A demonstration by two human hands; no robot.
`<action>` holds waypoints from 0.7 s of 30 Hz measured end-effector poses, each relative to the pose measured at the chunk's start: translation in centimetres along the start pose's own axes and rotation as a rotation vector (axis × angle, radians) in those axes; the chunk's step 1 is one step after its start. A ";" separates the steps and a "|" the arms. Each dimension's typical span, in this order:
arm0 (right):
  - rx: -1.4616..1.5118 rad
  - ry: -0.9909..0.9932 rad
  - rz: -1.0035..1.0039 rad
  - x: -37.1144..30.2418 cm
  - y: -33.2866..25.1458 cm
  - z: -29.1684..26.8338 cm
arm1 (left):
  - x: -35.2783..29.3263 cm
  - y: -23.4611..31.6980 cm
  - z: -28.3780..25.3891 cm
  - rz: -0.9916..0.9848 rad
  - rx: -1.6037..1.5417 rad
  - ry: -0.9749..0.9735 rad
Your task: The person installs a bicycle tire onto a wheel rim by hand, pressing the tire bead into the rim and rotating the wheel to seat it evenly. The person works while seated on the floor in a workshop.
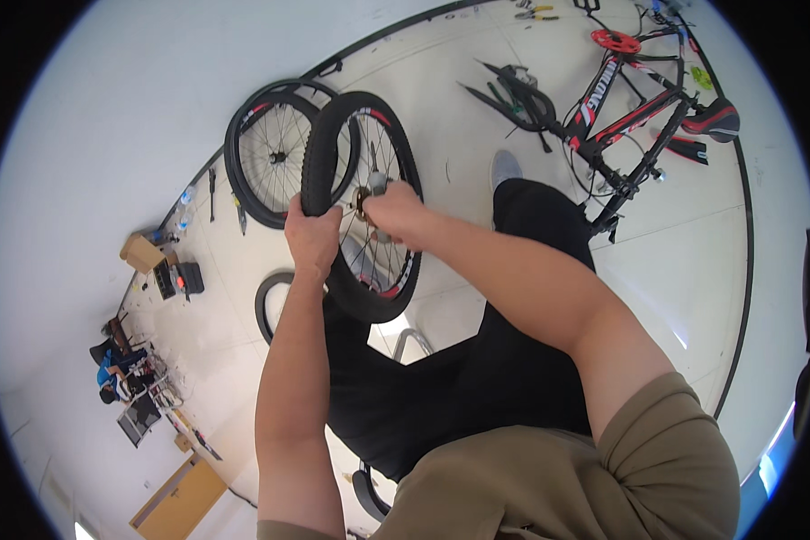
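Observation:
A bicycle wheel [319, 148] with a knobby black tire stands upright between my legs. My left hand [313, 236] is closed around the tire on its left side, thumb toward the spokes. At the hub, by a brownish sprocket [362, 203], my right hand [398, 216] is closed with its fingers curled. Grey rounded parts [378, 184] show above and below that hand; whether they belong to a tool or to the hub, I cannot make out. Part of the hub is hidden behind my fingers.
Behind it, another wheel [234, 157] leans at the wall. A black-and-red bicycle frame [603, 99] lies at the right, with a saddle [716, 121]. Pliers [540, 13] lie at the far edge. On the left are a cardboard box [141, 253], a black toolbox [189, 278] and another person [112, 373].

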State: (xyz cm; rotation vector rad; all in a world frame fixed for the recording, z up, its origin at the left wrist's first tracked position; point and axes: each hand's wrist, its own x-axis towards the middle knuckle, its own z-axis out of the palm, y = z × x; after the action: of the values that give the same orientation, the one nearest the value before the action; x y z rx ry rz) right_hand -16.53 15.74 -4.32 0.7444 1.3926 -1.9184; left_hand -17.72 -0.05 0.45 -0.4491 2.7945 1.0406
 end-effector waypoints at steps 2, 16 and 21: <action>-0.083 -0.090 -0.007 -1.9 -0.6 -0.5 | 0.5 -0.3 -0.6 0.030 0.079 0.000; 0.327 -0.054 -0.287 -9.2 -5.2 -8.5 | -0.4 3.5 1.9 0.229 0.231 -0.169; 0.358 -0.015 -0.256 -17.5 -5.9 -15.3 | 0.7 2.5 0.1 0.280 0.361 -0.194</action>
State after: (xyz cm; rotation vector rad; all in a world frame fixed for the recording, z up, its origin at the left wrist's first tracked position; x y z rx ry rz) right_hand -8.93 34.74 8.24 0.7400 1.1941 -2.4087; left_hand -19.16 1.66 1.81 0.0831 2.8279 0.5567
